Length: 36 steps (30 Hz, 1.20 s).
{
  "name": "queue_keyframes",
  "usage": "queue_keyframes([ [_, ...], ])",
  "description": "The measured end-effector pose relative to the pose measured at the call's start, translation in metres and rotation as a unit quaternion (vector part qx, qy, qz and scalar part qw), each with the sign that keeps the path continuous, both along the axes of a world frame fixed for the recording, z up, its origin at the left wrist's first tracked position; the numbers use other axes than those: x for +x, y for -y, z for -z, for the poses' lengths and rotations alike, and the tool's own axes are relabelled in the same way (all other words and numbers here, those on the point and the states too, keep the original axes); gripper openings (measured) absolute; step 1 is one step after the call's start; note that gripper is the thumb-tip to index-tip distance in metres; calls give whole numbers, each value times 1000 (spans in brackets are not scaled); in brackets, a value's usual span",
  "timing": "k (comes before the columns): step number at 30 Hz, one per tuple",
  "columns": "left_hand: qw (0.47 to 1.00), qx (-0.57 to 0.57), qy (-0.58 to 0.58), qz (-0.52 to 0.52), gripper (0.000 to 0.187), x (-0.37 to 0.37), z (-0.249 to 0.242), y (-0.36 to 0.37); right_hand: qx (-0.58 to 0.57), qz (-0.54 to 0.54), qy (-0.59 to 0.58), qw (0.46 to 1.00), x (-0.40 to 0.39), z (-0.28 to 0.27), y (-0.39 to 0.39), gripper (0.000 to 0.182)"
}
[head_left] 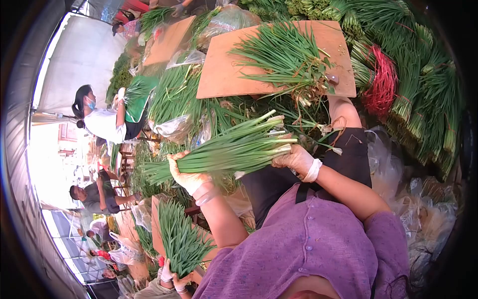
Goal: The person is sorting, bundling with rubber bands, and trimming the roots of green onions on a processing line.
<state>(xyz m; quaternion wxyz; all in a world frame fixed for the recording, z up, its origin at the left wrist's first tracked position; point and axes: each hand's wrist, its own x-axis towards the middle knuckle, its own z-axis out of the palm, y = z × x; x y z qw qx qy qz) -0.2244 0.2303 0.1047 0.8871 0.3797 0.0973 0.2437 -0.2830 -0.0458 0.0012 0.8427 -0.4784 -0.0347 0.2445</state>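
A bundle of long green stalks [229, 149] with pale root ends lies across both my hands above my lap. My left hand [191, 174], in a light glove, is wrapped round its leafy part. The root ends are gripped by my right hand [297, 162], gloved too. Beyond the bundle, more loose green stalks [284, 55] with brown, tangled roots rest on a wooden board [224, 65]. A small dark object [332, 79] sits at that board's near edge.
Tied green bundles [408, 74] and red ties [381, 82] are heaped at right. Clear plastic bags [386, 164] lie beside my leg. A co-worker's gloved hands [167, 274] hold stalks [181, 239] at lower left. Other people sit at far left.
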Motion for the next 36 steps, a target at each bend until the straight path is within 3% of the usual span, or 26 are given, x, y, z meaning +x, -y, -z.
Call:
queue_keyframes([
  [2, 1000, -7, -4, 18, 19, -2, 2, -1, 37, 28, 0, 999, 1, -14, 1, 30],
  [4, 1000, 7, -10, 5, 19, -3, 5, -4, -24, 112, 39, 993, -2, -31, 5, 24],
  [7, 1000, -8, -2, 26, 18, -6, 6, -9, -21, 117, 89, 989, -2, -32, 12, 23],
  [8, 1000, -12, 4, 16, 17, -6, 8, -13, 42, 127, -1, 991, -4, -48, 14, 23],
  [9, 1000, -14, 10, 5, 16, -6, 9, -18, -23, 147, -18, 989, -8, -63, 23, 21],
  [13, 997, -37, 65, -17, 15, -10, 9, -65, -96, 245, 42, 964, -7, -46, 84, 25],
  [15, 996, -46, 67, -26, 16, -18, 8, -89, -43, 357, 62, 931, -2, -49, 123, 26],
  [17, 992, -47, 119, -13, 13, -27, 7, -105, 72, 423, 4, 903, 2, -54, 152, 25],
  [18, 993, -17, 71, -95, 12, -29, 2, -97, 73, 405, 19, 911, 5, -49, 159, 24],
  [19, 993, -13, 83, -81, 13, -31, 10, -107, 74, 385, 34, 919, 9, -47, 162, 24],
  [20, 995, -26, 63, -70, 13, -33, 8, -104, 78, 298, 55, 950, 21, -45, 155, 19],
  [21, 995, 0, 29, -100, 14, -36, -9, -74, 28, 292, 55, 954, 23, -64, 128, 16],
  [23, 996, 13, 18, -83, 19, -40, -11, -62, 33, 254, 57, 965, 37, -55, 83, 17],
  [24, 990, -37, -7, -135, 20, -40, -19, -51, 25, 167, 51, 984, 38, -57, 61, 22],
  [25, 991, -38, -23, -123, 20, -43, -19, -45, 15, 74, 47, 996, 38, -60, 40, 27],
  [27, 988, -88, 11, -124, 26, -51, -13, -39, -75, 43, 137, 987, 22, -79, -8, 40],
  [29, 978, -166, 42, -120, 40, -58, -7, -42, -92, 30, 205, 974, 32, -72, -23, 42],
  [33, 950, -265, 113, -118, 42, -76, 2, -57, -101, 4, 144, 984, 53, -33, -17, 24],
  [36, 943, -284, 109, -135, 41, -83, 9, -65, -120, -48, 135, 982, 51, -50, -20, 17],
])
